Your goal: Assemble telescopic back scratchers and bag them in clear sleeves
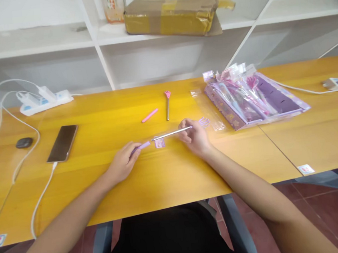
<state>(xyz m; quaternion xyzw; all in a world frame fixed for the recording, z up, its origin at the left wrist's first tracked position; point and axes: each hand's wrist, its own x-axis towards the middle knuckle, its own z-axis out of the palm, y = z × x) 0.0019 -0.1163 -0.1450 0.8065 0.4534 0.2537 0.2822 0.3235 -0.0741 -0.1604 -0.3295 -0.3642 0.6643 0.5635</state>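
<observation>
My left hand [123,162] is closed on a purple handle sleeve [142,146] just above the yellow table [162,179]. Fingers of my right hand [194,136] pinch a telescopic metal rod [171,133] with a small purple claw head [204,121] at its right end. The rod's left tip points toward the purple sleeve, a small gap apart. A small pink-and-white label [159,143] lies under the rod. Farther back lie a pink sleeve [149,115] and a second metal rod with a pink claw head [167,104].
A pile of clear packets with purple and pink items [251,93] lies at the right, an empty clear wrapper [208,108] beside it. A phone on a cable [62,143], a dark puck [24,142] and a power strip [45,101] sit left. A cardboard parcel [172,13] rests on the shelf.
</observation>
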